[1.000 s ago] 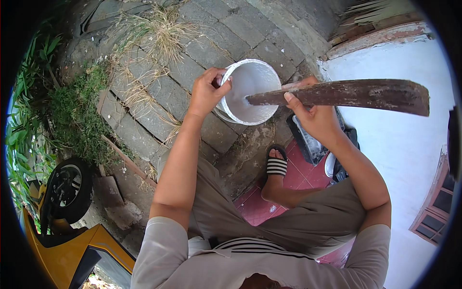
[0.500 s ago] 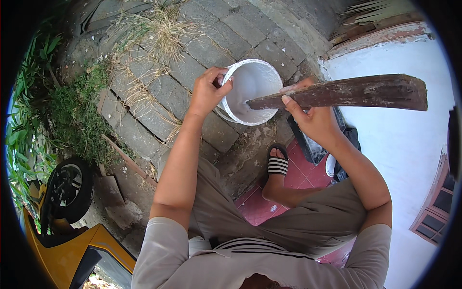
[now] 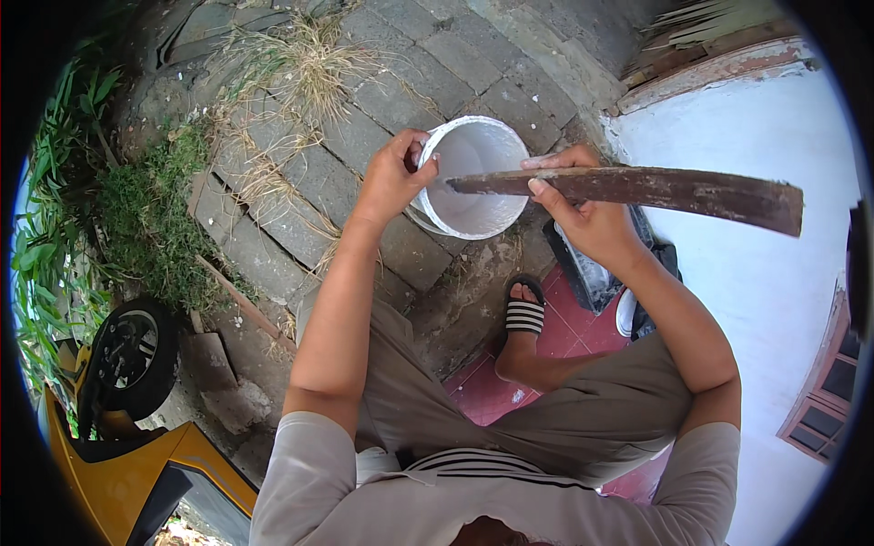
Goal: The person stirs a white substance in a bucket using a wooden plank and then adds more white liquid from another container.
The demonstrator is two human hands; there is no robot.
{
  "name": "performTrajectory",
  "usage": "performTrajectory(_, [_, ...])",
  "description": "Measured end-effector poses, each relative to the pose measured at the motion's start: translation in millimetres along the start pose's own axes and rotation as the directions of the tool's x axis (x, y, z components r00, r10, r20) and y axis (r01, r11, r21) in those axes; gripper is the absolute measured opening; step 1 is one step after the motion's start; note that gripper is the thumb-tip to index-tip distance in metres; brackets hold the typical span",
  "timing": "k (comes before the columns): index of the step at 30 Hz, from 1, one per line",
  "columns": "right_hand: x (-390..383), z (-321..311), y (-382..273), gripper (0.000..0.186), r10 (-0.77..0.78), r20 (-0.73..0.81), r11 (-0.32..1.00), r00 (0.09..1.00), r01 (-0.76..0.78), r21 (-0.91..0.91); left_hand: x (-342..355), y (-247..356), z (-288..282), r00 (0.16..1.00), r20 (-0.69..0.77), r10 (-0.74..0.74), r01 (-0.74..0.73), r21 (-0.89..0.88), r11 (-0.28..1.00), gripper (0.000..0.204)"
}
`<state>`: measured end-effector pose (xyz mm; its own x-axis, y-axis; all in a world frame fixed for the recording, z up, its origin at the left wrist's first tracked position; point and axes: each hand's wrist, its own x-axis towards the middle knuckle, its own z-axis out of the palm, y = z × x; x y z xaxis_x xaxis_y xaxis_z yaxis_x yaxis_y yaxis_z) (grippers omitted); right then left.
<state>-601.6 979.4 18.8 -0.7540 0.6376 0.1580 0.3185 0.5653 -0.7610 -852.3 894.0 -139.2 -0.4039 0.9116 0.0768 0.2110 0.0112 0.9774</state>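
A white bucket [image 3: 473, 226] with paint-crusted rim and pale whitish contents stands on the grey paving in front of me. My left hand [image 3: 401, 173] grips its left rim, thumb inside and fingers outside. My right hand [image 3: 583, 205] is closed around a long, dark brown wooden plank [image 3: 692, 193]. The plank's narrow, whitened end reaches into the bucket, while its broad end sticks out to the right. Part of my right fingers is hidden behind the plank.
A black tray [image 3: 594, 273] with white residue lies right of the bucket, on red tiles [image 3: 569, 323]. A white wall [image 3: 756, 136] rises at the right. Dry grass [image 3: 309, 73] grows between the paving blocks. A yellow motorbike [image 3: 173, 464] stands at lower left.
The plank's inner end has moved left and slightly up inside the bucket, and its outer end has swung down. The bucket has tipped or shifted slightly; my left hand stays on its rim.
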Motion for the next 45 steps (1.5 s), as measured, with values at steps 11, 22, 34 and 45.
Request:
performTrajectory(11, [25,-21,32,0.022,-0.099,0.042,0.995,0.994,0.099,0.0,-8,19,2,0.995,-0.085,-0.047,0.068,0.266,0.962,0.046])
performTrajectory(22, [33,-112,-32,0.021,0.004,0.097,0.982,0.995,-0.022,0.185,-21,157,-9,0.96,-0.227,-0.162,0.221,0.267,0.938,0.042])
performTrajectory(34, [-17,-255,-258,0.019,0.111,-0.027,0.967,0.993,-0.102,0.234,-82,401,-35,0.985,-0.158,-0.075,0.112,0.237,0.965,0.035])
performTrajectory(45, [-104,-368,-504,0.018,0.246,-0.256,0.966,0.935,-0.215,0.144,-143,629,-89,0.995,0.021,0.095,-0.097,0.292,0.951,0.039])
